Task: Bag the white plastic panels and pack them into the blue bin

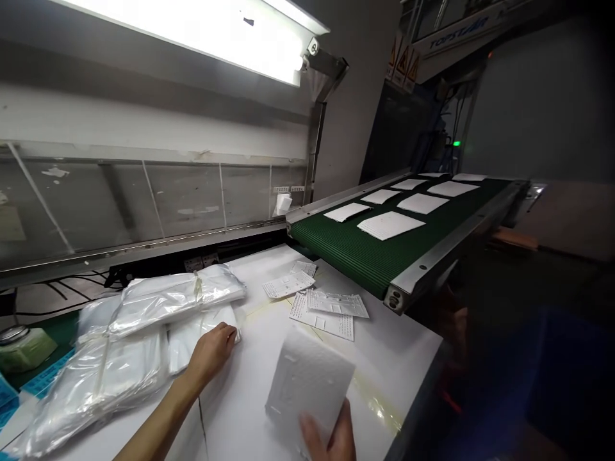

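Note:
In my right hand [334, 432] is a thin white plastic panel [307, 384], gripped at its lower edge between thumb and fingers and tilted above the table. My left hand [216, 349] has its fingers curled closed at the right edge of a stack of clear plastic bags [180, 346], pinching the edge of a bag. More bundles of clear bags, a tied upper one [168, 298] and a lower one [110, 371], lie to the left. Beyond my right hand, several white panels with rows of small slots [331, 314] lie loosely overlapped on the white table [384, 358].
A green conveyor belt [331, 246] with metal side rails carries several white panels [391, 224] at the right. A lit tube lamp [192, 32] hangs above. Blue trays [48, 374] and a jar with a metal lid [24, 346] sit at far left.

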`<state>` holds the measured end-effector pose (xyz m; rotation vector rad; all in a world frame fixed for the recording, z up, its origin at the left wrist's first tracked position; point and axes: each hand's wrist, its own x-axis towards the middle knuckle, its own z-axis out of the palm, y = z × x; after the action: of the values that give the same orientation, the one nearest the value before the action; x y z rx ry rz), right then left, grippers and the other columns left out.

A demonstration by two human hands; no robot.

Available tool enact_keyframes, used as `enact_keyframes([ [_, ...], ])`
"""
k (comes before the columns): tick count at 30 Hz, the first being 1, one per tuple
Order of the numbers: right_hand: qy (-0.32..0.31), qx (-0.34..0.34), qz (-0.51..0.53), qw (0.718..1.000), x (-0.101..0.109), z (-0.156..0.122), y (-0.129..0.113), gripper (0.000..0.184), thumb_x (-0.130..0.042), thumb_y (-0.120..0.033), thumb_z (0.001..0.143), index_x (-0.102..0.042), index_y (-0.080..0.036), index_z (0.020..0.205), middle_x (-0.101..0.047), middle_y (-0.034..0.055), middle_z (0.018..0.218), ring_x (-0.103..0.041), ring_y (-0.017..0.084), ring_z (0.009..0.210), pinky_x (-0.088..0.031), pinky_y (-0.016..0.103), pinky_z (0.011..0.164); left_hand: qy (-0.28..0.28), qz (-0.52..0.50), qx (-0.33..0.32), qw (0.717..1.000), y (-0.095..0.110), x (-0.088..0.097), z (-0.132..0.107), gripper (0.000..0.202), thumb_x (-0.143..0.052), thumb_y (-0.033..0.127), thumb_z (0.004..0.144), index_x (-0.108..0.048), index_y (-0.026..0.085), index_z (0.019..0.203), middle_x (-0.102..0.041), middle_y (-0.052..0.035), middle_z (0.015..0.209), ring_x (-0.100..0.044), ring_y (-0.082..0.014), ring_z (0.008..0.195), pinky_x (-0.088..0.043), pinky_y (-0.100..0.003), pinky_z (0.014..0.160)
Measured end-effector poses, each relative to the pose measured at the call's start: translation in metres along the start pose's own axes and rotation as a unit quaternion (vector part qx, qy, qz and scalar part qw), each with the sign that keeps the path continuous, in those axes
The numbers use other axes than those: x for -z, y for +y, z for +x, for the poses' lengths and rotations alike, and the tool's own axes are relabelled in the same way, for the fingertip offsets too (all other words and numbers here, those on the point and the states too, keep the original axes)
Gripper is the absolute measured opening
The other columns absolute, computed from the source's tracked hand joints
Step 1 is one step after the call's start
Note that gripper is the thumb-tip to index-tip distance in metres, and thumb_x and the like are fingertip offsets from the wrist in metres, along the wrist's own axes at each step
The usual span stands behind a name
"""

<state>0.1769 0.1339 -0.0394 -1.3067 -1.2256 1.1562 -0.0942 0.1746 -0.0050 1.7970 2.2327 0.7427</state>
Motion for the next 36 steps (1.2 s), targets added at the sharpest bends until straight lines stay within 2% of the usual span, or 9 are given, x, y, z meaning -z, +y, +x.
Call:
enact_keyframes([
  [3, -0.028, 0.001, 0.058, 0.998, 0.012, 0.009, -0.012, 0.081, -0.062, -0.057, 0.071, -0.032, -0.022, 0.138, -0.055, 0.0104, 0.129, -0.049, 0.031, 0.120, -0.043, 0.038, 0.095, -0.003, -0.032, 0.055, 0.998, -0.007, 0.003, 0.005, 0.020, -0.044, 0.026, 0.086, -0.062, 0.020, 0.081, -0.064, -0.0036, 0.083, -0.058, -0.0186, 0.075, -0.039, -0.030, 0.067],
  [8, -0.105, -0.063, 0.110, 0.986, 0.014, 0.015, -0.007, 0.087, -0.063, -0.051, 0.074, -0.019, -0.027, 0.145, -0.044, 0.0068, 0.141, -0.041, 0.029, 0.129, -0.036, 0.042, 0.104, -0.039, -0.106, 0.129, 0.985, -0.012, 0.008, 0.017, 0.025, -0.055, 0.040, 0.082, -0.056, 0.016, 0.076, -0.057, 0.0022, 0.066, -0.053, -0.0113, 0.053, -0.040, -0.025, 0.051],
  [13, -0.142, -0.082, 0.110, 0.980, 0.016, 0.014, 0.001, 0.085, -0.063, -0.044, 0.075, -0.017, -0.030, 0.145, -0.038, 0.0035, 0.145, -0.036, 0.028, 0.132, -0.032, 0.043, 0.107, -0.122, -0.176, 0.112, 0.970, -0.011, 0.013, 0.028, 0.036, -0.055, 0.050, 0.080, -0.058, 0.015, 0.073, -0.056, 0.0028, 0.059, -0.053, -0.0114, 0.052, -0.040, -0.024, 0.048],
  [16, -0.142, -0.066, 0.100, 0.983, 0.016, 0.012, 0.004, 0.082, -0.062, -0.040, 0.077, -0.018, -0.031, 0.145, -0.038, 0.0025, 0.145, -0.037, 0.026, 0.131, -0.030, 0.042, 0.108, -0.170, -0.186, 0.102, 0.962, -0.013, 0.014, 0.032, 0.034, -0.054, 0.047, 0.083, -0.061, 0.015, 0.074, -0.057, 0.0029, 0.058, -0.055, -0.0115, 0.052, -0.043, -0.025, 0.050],
  [21, -0.135, -0.061, 0.101, 0.984, 0.016, 0.007, 0.001, 0.077, -0.061, -0.034, 0.079, -0.019, -0.032, 0.144, -0.036, 0.0010, 0.146, -0.035, 0.023, 0.132, -0.026, 0.041, 0.110, -0.176, -0.156, 0.102, 0.967, -0.018, 0.011, 0.040, 0.021, -0.060, 0.034, 0.082, -0.059, 0.015, 0.075, -0.057, 0.0050, 0.057, -0.053, -0.0099, 0.049, -0.043, -0.024, 0.050],
  [23, -0.141, -0.058, 0.123, 0.981, 0.019, 0.005, -0.008, 0.079, -0.062, -0.030, 0.077, -0.020, -0.031, 0.144, -0.038, 0.0019, 0.145, -0.037, 0.022, 0.131, -0.028, 0.040, 0.109, -0.175, -0.146, 0.104, 0.968, -0.019, 0.008, 0.042, 0.020, -0.061, 0.033, 0.080, -0.058, 0.015, 0.072, -0.056, 0.0058, 0.055, -0.052, -0.0097, 0.047, -0.041, -0.023, 0.048],
  [27, -0.201, -0.105, 0.227, 0.947, 0.022, 0.013, -0.039, 0.074, -0.060, -0.027, 0.076, -0.026, -0.029, 0.142, -0.055, 0.0072, 0.129, -0.057, 0.027, 0.109, -0.045, 0.044, 0.091, -0.187, -0.137, 0.102, 0.967, -0.019, 0.004, 0.044, 0.026, -0.060, 0.038, 0.079, -0.055, 0.016, 0.066, -0.054, 0.0061, 0.049, -0.050, -0.0100, 0.043, -0.037, -0.023, 0.045],
  [31, -0.259, -0.096, 0.304, 0.912, -0.008, 0.047, -0.059, 0.060, -0.057, -0.027, 0.078, -0.037, -0.028, 0.134, -0.063, 0.0051, 0.115, -0.063, 0.023, 0.095, -0.050, 0.037, 0.080, -0.196, -0.111, 0.099, 0.969, -0.019, 0.001, 0.047, 0.028, -0.058, 0.036, 0.083, -0.054, 0.016, 0.064, -0.049, 0.0086, 0.047, -0.044, -0.0075, 0.039, -0.035, -0.021, 0.043],
  [36, -0.306, -0.141, 0.287, 0.897, -0.069, 0.089, -0.043, 0.049, -0.060, -0.028, 0.073, -0.050, -0.019, 0.120, -0.068, 0.0061, 0.097, -0.066, 0.022, 0.084, -0.051, 0.035, 0.073, -0.181, -0.084, 0.123, 0.972, -0.020, 0.001, 0.050, 0.034, -0.057, 0.037, 0.086, -0.053, 0.014, 0.062, -0.047, 0.0084, 0.051, -0.045, -0.0066, 0.043, -0.038, -0.021, 0.045],
])
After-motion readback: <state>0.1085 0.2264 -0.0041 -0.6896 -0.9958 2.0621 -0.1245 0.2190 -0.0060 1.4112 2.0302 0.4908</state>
